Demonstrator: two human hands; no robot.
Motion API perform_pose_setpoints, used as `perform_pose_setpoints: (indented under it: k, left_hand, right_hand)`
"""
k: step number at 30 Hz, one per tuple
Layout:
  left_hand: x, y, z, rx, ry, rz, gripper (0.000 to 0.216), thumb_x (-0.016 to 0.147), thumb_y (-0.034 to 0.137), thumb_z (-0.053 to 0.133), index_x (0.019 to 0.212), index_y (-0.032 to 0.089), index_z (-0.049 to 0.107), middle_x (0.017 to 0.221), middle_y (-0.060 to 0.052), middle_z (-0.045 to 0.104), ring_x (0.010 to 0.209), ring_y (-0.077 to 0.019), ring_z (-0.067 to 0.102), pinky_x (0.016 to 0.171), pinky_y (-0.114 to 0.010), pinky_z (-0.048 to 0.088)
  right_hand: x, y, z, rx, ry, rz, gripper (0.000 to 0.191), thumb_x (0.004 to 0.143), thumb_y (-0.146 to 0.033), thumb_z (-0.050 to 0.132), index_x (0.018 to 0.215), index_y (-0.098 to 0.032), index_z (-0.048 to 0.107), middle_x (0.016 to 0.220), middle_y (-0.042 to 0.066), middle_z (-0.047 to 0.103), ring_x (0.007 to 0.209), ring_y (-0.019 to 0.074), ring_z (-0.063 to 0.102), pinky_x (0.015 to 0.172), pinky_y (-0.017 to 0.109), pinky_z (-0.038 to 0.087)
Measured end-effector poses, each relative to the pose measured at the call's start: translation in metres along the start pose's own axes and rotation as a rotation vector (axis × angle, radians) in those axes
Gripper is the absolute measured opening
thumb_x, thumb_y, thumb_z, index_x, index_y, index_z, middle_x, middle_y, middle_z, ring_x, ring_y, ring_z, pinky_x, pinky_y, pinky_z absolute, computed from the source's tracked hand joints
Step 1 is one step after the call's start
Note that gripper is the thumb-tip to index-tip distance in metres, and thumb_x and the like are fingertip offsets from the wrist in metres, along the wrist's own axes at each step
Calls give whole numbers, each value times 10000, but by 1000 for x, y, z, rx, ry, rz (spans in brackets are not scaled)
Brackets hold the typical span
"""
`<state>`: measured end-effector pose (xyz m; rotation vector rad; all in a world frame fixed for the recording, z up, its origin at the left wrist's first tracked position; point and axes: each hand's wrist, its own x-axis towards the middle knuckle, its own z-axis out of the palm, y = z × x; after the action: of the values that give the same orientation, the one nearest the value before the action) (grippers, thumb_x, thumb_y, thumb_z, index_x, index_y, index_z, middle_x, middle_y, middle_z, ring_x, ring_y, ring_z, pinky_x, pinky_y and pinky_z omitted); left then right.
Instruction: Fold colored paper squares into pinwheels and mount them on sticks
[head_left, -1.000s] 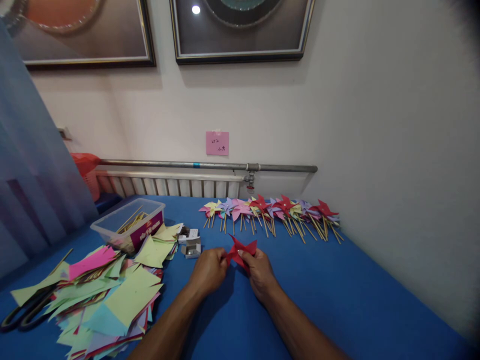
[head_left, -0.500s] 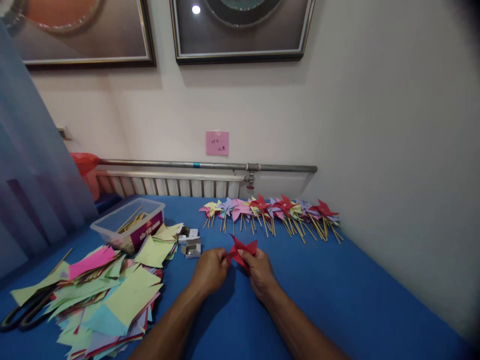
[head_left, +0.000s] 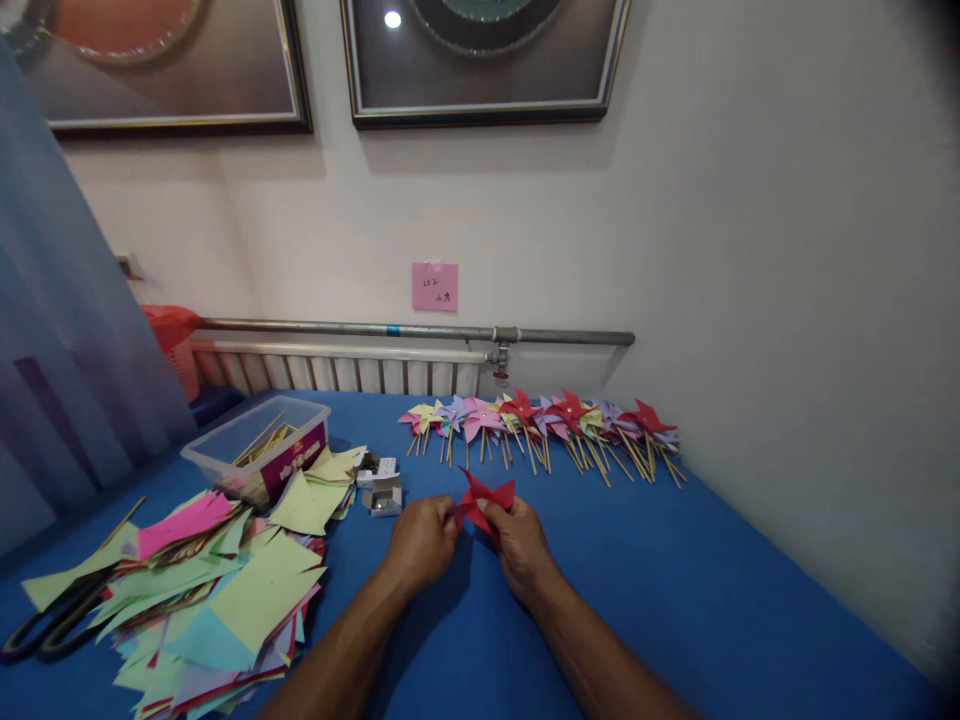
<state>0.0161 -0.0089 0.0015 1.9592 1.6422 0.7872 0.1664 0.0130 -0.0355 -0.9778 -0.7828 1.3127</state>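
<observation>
Between my hands, above the blue table cover, is a red paper pinwheel (head_left: 490,492) with folded, pointed blades. My right hand (head_left: 519,540) grips it from the right, the thumb pressed near its centre. On the other side my left hand (head_left: 426,535) is closed at the pinwheel's left edge, knuckles up; its fingertips are partly hidden, with a bit of red paper at them. No stick shows on this pinwheel. Two small open boxes (head_left: 384,496) with little pieces inside stand just beyond my left hand.
Finished pinwheels on sticks (head_left: 484,418) lie in a row at the back. A heap of cut paper sheets (head_left: 255,600) spreads on the left, with black-handled scissors (head_left: 64,625) beside it. Behind it stands a clear plastic tub (head_left: 217,445) of sticks. A radiator (head_left: 337,370) runs along the wall.
Almost nothing differs. My right thumb has shifted very slightly on the red pinwheel; both hands keep their places.
</observation>
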Motion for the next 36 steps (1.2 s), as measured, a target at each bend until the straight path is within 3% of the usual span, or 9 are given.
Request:
perform_pose_setpoints:
  k: [12,36]
  left_hand:
    - [-3,5,3,31,37,11,210,851,118,503,652,181,487,597,30,454,611,-115,418,601,-265,210]
    - [-3,7,3,41,28,-12,184,864,107,505,699,172,555,637,16,524,639,-121,462,619,-261,233]
  right_hand:
    - [2,0,0,-21,25,-32,235,589,-316,839,744,-194,711,635,-21,709,557,152,593,595,276,458]
    - [-3,-7,3,79,-6,24,366,555,-306,906,816,-177,686,701,-5,739,581,133,644,600,255,518]
